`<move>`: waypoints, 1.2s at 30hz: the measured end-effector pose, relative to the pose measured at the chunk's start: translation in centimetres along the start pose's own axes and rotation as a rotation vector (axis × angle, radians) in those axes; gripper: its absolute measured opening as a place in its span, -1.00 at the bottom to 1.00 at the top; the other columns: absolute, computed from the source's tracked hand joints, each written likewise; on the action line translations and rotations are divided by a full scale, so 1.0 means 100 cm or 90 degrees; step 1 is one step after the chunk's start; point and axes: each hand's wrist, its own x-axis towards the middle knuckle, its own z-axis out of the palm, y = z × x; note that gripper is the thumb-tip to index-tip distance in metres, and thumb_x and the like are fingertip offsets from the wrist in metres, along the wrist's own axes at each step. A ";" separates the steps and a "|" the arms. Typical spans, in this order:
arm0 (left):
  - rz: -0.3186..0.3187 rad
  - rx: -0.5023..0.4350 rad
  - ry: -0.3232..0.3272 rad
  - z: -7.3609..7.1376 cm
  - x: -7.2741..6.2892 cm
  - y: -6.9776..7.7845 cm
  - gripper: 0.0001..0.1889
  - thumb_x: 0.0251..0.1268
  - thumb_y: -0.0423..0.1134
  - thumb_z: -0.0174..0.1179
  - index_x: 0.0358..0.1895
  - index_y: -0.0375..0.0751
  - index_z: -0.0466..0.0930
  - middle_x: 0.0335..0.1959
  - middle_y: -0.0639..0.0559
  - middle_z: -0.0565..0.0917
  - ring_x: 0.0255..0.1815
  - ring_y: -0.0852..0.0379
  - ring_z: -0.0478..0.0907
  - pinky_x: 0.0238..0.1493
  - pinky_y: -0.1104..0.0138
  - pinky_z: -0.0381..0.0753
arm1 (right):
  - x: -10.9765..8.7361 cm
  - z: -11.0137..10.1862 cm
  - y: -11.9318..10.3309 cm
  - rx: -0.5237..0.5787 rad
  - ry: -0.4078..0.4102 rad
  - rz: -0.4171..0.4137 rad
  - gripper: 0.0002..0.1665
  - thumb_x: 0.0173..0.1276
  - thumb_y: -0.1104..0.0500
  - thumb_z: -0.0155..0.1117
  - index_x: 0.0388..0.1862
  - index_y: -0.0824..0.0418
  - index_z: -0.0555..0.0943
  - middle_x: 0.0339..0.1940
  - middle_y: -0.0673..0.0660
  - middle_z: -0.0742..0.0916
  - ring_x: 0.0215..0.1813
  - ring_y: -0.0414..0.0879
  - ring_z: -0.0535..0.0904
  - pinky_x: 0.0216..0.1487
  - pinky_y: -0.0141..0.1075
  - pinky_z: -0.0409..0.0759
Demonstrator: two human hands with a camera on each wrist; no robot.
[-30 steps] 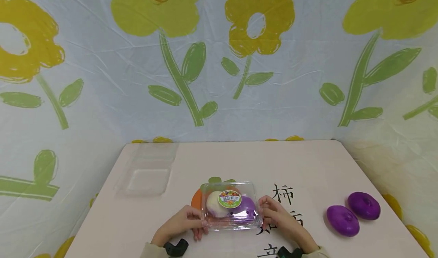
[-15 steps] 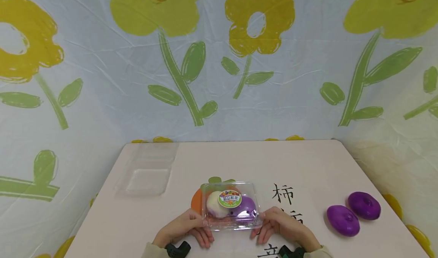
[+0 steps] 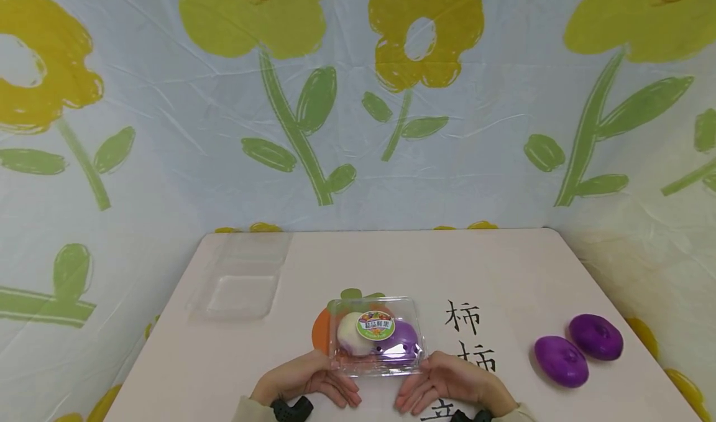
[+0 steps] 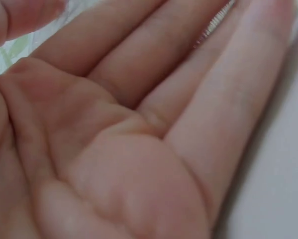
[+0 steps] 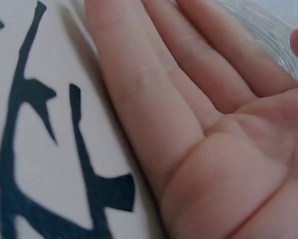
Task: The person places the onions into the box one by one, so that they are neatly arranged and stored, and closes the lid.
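A clear plastic clamshell box [image 3: 411, 310] sits closed on the table, a round green-edged label [image 3: 375, 325] on its lid. Through the lid show a whitish round piece [image 3: 351, 334] and a purple one [image 3: 407, 335]. At the box's front left corner is my left hand [image 3: 304, 377], its fingers extended toward the middle and thumb side by the corner. My right hand [image 3: 447, 381] mirrors it at the front right corner, fingers loosely straight. Both palms [image 4: 134, 169] face the wrist cameras, and neither hand grips anything.
Two glossy purple, onion-like rounds [image 3: 561, 361] [image 3: 596, 336] lie at the table's right side. Toward the back left stands an opened clear plastic box [image 3: 240, 298]. The pale table [image 3: 358, 260] bears an orange fruit print and black characters; a flowered cloth [image 3: 481, 130] hangs behind it.
Both hands have let go of the box's sides and lowered toward its front corners, their fingers spreading inward in front of it. The box has stayed in place.
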 end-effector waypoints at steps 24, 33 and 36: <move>0.054 -0.004 -0.001 0.000 0.004 -0.002 -0.50 0.43 -0.37 -0.22 0.26 -0.75 0.31 0.13 -0.38 0.60 0.21 -0.11 0.56 0.17 0.15 0.59 | 0.006 0.001 0.005 0.024 0.018 -0.098 -0.37 0.45 0.28 -0.49 0.04 0.95 0.18 0.12 0.32 0.69 0.24 0.12 0.58 0.31 -0.02 0.47; 0.028 0.000 0.019 0.001 0.004 0.000 -0.51 0.44 -0.35 -0.17 0.28 -0.70 0.32 0.13 -0.34 0.62 0.21 -0.10 0.57 0.16 0.15 0.59 | 0.006 0.001 0.006 0.043 0.031 -0.097 -0.38 0.45 0.26 -0.48 0.14 0.75 0.34 0.09 0.31 0.70 0.24 0.15 0.58 0.32 -0.01 0.46; 0.023 0.000 0.023 0.002 0.004 0.000 -0.51 0.43 -0.35 -0.15 0.29 -0.68 0.33 0.12 -0.33 0.62 0.20 -0.09 0.58 0.16 0.16 0.59 | 0.006 0.001 0.006 0.045 0.031 -0.097 -0.38 0.45 0.26 -0.48 0.15 0.71 0.37 0.09 0.31 0.70 0.24 0.15 0.58 0.32 -0.01 0.46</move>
